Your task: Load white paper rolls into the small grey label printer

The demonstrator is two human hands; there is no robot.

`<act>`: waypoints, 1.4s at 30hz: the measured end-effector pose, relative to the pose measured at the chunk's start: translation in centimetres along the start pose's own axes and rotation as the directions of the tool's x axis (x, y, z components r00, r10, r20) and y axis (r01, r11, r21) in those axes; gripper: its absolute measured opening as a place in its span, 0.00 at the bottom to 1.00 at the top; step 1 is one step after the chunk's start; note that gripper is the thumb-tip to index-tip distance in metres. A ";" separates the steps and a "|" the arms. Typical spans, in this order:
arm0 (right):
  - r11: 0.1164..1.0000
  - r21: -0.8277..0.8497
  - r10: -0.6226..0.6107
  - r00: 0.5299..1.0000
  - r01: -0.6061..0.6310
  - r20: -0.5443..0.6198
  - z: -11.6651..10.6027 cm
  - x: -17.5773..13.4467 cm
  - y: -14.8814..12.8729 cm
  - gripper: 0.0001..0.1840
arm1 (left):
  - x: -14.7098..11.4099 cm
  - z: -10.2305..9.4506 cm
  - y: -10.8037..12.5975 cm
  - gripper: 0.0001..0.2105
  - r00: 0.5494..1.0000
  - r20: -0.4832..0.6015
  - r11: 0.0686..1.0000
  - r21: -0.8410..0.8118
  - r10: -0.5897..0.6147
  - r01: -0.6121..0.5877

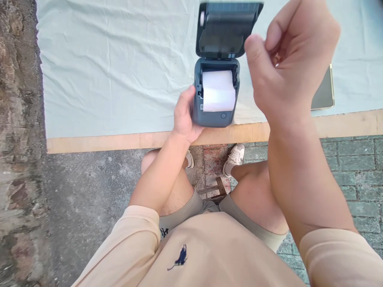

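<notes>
Printer (216, 95) lid open, roll (218, 91) inside | left hand (184, 115) grips | right hand (287, 59) raised

A pale green cloth (104, 71) is seen spread over the table, wrinkled, stopping just short of the near edge, where a strip of bare wood (95, 141) is left showing. Toward the right edge a flat phone-like device with a gold rim (324, 93) is laid on the cloth. Below the table, white sneakers (235, 157) are planted on red and grey paving bricks (353, 163). A rough stone wall (18, 119) is glimpsed past the left edge.
</notes>
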State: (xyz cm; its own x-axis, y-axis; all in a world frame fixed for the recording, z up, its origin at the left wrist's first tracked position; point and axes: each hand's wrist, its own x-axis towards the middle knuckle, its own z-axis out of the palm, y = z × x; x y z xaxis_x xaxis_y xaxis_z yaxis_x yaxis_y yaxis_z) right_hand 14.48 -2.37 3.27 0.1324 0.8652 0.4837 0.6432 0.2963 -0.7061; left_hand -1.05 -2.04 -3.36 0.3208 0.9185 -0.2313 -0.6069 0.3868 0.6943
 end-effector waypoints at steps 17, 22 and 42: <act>0.969 0.187 0.105 0.959 -0.158 0.264 -1.3 0.6 0.3 0.16 | 0.2 -0.4 -0.4 0.10 0.999 -0.037 1.000 -0.007 -0.008 0.008; 0.580 0.586 0.504 0.814 -0.566 0.288 -2.0 0.4 3.4 0.14 | 0.7 -0.9 -0.2 0.15 0.999 -0.039 0.998 -0.050 -0.029 0.027; 0.979 -0.186 0.070 0.995 -0.083 -0.075 -3.0 -1.4 4.8 0.05 | 0.9 -1.1 -0.5 0.12 1.000 -0.011 0.997 -0.082 0.004 -0.005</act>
State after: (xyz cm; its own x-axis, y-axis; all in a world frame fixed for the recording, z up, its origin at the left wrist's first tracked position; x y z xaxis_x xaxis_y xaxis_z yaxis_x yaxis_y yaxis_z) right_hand 19.67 -3.43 0.75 0.2334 0.8510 0.4705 0.7589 0.1431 -0.6353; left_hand -1.22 -1.32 -4.64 0.3108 0.9207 -0.2359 -0.6660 0.3880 0.6371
